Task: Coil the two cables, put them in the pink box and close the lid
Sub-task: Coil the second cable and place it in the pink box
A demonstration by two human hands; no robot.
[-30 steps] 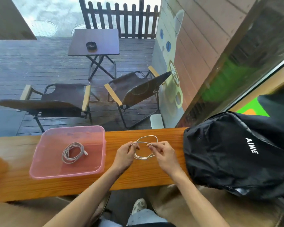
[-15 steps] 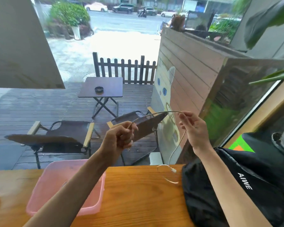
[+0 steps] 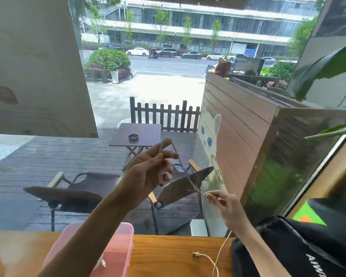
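The black bag [image 3: 300, 248] bears white letters, partly cut off, reading "AIW".

A black backpack [image 3: 300, 252] sits at the lower right on the wooden counter [image 3: 168, 254]. Beyond the glass, two folding chairs [image 3: 72, 194] and a small dark table [image 3: 136, 134] stand mid-frame.
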